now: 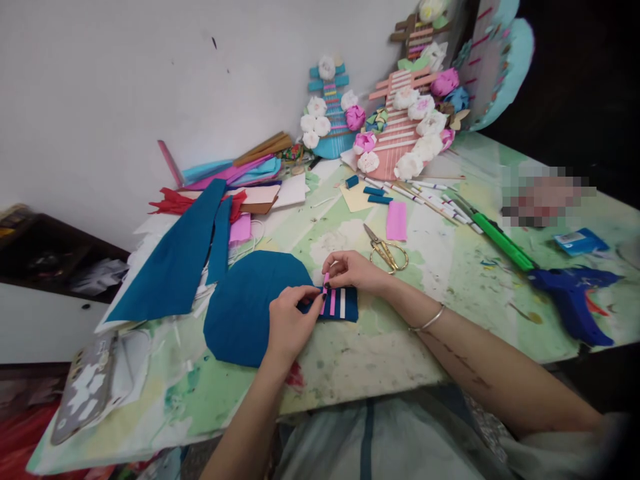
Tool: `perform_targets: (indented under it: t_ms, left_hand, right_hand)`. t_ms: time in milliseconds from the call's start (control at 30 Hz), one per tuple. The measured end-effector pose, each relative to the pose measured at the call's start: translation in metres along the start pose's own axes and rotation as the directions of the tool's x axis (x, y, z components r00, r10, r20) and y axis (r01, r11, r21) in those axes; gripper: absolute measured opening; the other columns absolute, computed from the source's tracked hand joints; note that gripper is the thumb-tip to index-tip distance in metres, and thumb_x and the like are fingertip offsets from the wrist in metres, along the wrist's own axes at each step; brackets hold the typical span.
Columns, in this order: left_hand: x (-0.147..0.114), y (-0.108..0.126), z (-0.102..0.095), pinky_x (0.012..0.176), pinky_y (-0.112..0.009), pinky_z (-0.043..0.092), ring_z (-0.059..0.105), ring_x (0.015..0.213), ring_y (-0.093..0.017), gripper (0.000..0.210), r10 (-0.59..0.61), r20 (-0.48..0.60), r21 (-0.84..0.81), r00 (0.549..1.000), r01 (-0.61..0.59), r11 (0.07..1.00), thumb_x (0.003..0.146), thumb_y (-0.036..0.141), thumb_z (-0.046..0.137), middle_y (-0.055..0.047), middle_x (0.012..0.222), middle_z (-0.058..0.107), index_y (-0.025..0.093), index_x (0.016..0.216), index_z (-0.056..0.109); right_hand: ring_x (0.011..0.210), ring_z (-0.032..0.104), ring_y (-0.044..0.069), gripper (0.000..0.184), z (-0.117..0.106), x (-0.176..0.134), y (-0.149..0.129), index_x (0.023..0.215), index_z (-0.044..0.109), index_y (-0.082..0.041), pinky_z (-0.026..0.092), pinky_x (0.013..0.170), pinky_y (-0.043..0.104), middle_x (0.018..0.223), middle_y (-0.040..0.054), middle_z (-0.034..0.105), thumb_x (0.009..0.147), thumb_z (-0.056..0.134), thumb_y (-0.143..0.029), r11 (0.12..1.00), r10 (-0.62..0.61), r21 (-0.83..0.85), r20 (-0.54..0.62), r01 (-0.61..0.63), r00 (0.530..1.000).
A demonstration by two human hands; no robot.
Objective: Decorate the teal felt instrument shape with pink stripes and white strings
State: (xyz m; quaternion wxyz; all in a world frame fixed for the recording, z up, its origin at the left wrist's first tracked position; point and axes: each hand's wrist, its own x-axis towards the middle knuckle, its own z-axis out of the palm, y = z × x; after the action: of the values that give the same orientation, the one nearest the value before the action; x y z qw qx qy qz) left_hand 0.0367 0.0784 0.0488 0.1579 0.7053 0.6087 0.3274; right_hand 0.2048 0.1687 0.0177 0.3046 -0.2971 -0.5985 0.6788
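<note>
A dark blue cut-out [245,300] with a rounded body and a short neck [352,307] lies flat near the table's front edge. Across the neck run a white strip [343,303] and narrow pink strips [333,303]. My right hand [356,270] pinches the upper end of one pink strip. On the same strip, lower down, the thumb and forefinger of my left hand [291,319] close in, with the palm over the blue body. Gold-handled scissors [384,250] lie partly open just beyond my right hand.
Blue paper pieces [170,267] lie left, with a phone [86,387] nearer me. At right are a blue glue gun [575,300], a green cutter [503,240] and several thin sticks [440,200]. Flower-decorated guitar shapes [336,137] lean on the wall. A pink paper piece [397,221] lies beyond the scissors.
</note>
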Motion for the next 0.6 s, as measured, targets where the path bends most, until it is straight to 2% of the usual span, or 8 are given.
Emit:
perform_targets:
  t_ms: [233, 367, 433, 467, 500, 533, 567, 600]
  left_hand:
    - [0.009, 0.007, 0.006, 0.066, -0.028, 0.043, 0.059, 0.068, -0.015, 0.011, -0.029, 0.010, 0.069, 1.000, 0.028, 0.997, 0.076, 0.022, 0.058, -0.001, 0.073, 0.070, 0.020, 0.077, 0.069]
    - [0.012, 0.010, 0.006, 0.066, -0.027, 0.042, 0.058, 0.068, -0.015, 0.011, -0.011, -0.003, 0.040, 1.000, 0.011, 0.999, 0.075, 0.020, 0.057, -0.001, 0.071, 0.068, 0.019, 0.073, 0.067]
    - [0.017, 0.010, 0.004, 0.063, -0.026, 0.041, 0.056, 0.065, -0.014, 0.009, -0.059, -0.011, -0.027, 0.998, 0.059, 0.998, 0.073, 0.020, 0.057, -0.001, 0.067, 0.065, 0.018, 0.070, 0.065]
    - [0.020, 0.009, 0.002, 0.061, -0.025, 0.040, 0.055, 0.062, -0.014, 0.009, -0.100, -0.006, -0.086, 0.995, 0.099, 0.991, 0.073, 0.021, 0.058, -0.001, 0.065, 0.064, 0.018, 0.069, 0.064]
    - [0.024, 0.009, 0.000, 0.059, -0.024, 0.039, 0.054, 0.061, -0.013, 0.009, -0.141, 0.012, -0.165, 0.990, 0.141, 0.976, 0.072, 0.022, 0.058, 0.000, 0.064, 0.063, 0.017, 0.067, 0.063]
    - [0.028, 0.008, -0.002, 0.058, -0.024, 0.039, 0.054, 0.059, -0.013, 0.009, -0.177, 0.038, -0.259, 0.983, 0.181, 0.949, 0.072, 0.023, 0.058, 0.000, 0.063, 0.062, 0.017, 0.066, 0.062]
    - [0.032, 0.007, -0.004, 0.057, -0.023, 0.039, 0.054, 0.059, -0.013, 0.010, -0.204, 0.067, -0.359, 0.977, 0.214, 0.908, 0.072, 0.023, 0.059, 0.000, 0.063, 0.062, 0.016, 0.066, 0.062]
    - [0.036, 0.006, -0.006, 0.057, -0.023, 0.039, 0.054, 0.059, -0.012, 0.010, -0.221, 0.092, -0.453, 0.971, 0.238, 0.859, 0.071, 0.024, 0.060, 0.000, 0.063, 0.062, 0.016, 0.066, 0.061]
  right_hand:
    - [0.051, 0.050, 0.007, 0.024, 0.005, -0.004, -0.009, 0.079, 0.052, -0.016, 0.035, 0.047, 0.018, 0.065, -0.0021, 0.061, 0.061, 0.067, -0.020, 1.000, -0.016, 0.005, -0.069, 0.017, 0.997]
    - [0.057, 0.053, 0.010, 0.024, 0.004, -0.006, -0.019, 0.080, 0.053, -0.016, 0.036, 0.047, 0.018, 0.069, 0.0005, 0.063, 0.062, 0.067, -0.021, 0.998, -0.036, -0.046, -0.086, 0.032, 0.996]
    - [0.063, 0.056, 0.012, 0.022, -0.004, -0.010, -0.027, 0.085, 0.055, -0.017, 0.037, 0.049, 0.020, 0.075, 0.0020, 0.064, 0.067, 0.065, -0.024, 0.989, -0.068, -0.138, -0.140, 0.049, 0.988]
    - [0.067, 0.057, 0.012, 0.021, -0.011, -0.013, -0.032, 0.088, 0.055, -0.018, 0.038, 0.052, 0.020, 0.079, 0.0027, 0.064, 0.071, 0.063, -0.027, 0.961, -0.078, -0.275, -0.215, 0.016, 0.974]
    - [0.072, 0.058, 0.014, 0.019, -0.019, -0.017, -0.036, 0.091, 0.055, -0.019, 0.039, 0.056, 0.022, 0.084, 0.0036, 0.065, 0.075, 0.060, -0.029, 0.895, -0.086, -0.441, -0.314, -0.065, 0.945]
    - [0.077, 0.059, 0.016, 0.017, -0.027, -0.022, -0.040, 0.092, 0.056, -0.019, 0.041, 0.060, 0.023, 0.088, 0.0052, 0.065, 0.078, 0.057, -0.029, 0.768, -0.103, -0.608, -0.430, -0.203, 0.897]
    - [0.083, 0.060, 0.018, 0.017, -0.036, -0.026, -0.042, 0.093, 0.057, -0.019, 0.041, 0.064, 0.026, 0.092, 0.0072, 0.065, 0.080, 0.056, -0.030, 0.590, -0.103, -0.708, -0.542, -0.388, 0.834]
    - [0.087, 0.059, 0.023, 0.018, -0.045, -0.031, -0.044, 0.093, 0.058, -0.018, 0.040, 0.065, 0.029, 0.094, 0.0116, 0.065, 0.078, 0.057, -0.028, 0.475, -0.091, -0.716, -0.619, -0.512, 0.780]
